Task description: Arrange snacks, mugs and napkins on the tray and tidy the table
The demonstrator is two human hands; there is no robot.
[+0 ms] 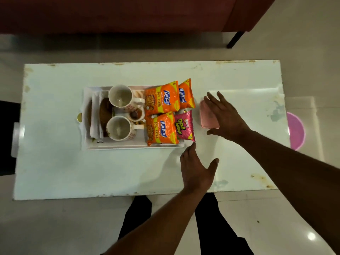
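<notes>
A white tray [128,145] sits on the white table [73,172]. It holds two empty white mugs [119,95] [117,128], folded white napkins [95,116] at its left, a small bowl [136,115], three orange Kurkure packets [162,97] [186,94] [162,128] and a pink Bingo packet [184,126] at its right end. A pink sponge-like pad [207,116] lies on the table right of the tray. My right hand [224,116] rests flat on that pad, fingers spread. My left hand [196,168] hovers open near the tray's front right corner, holding nothing.
A dark red sofa [128,13] stands beyond the table, with a black leg [234,40]. A pink basin [296,133] sits on the floor past the table's right edge. A dark object [8,137] is at the left edge. My legs are below the table's front edge.
</notes>
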